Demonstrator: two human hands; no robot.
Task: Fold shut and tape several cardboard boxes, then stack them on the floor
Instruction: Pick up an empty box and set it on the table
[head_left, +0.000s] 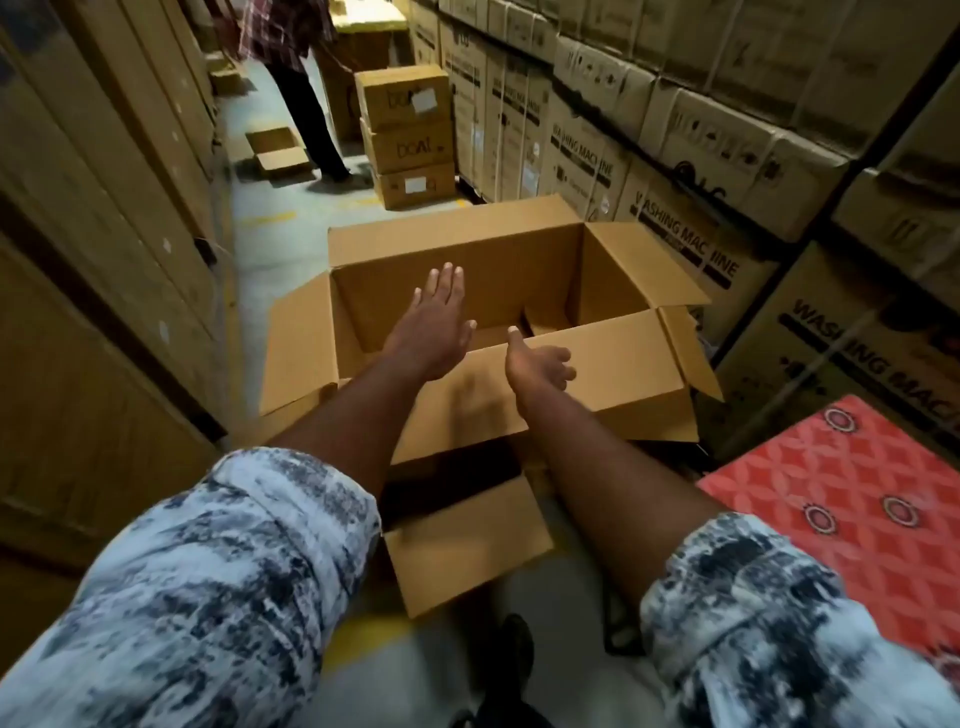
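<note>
— Where is the box?
— The open cardboard box (467, 270) sits on the floor (270, 244) dead ahead, its top flaps all spread.
— And the hands?
— The left hand (434, 327) hovers over the opening, fingers straight, holding nothing. The right hand (540, 364) is at the near flap (623, 374), thumb up and fingers loosely curled; whether it grips the flap, I can't tell.
— Around it?
— A stack of three closed boxes (408, 135) at twelve o'clock, another person (306, 119) at eleven, washing-machine cartons (675, 228) from one to three, a red patterned mat (841, 493) at four.
</note>
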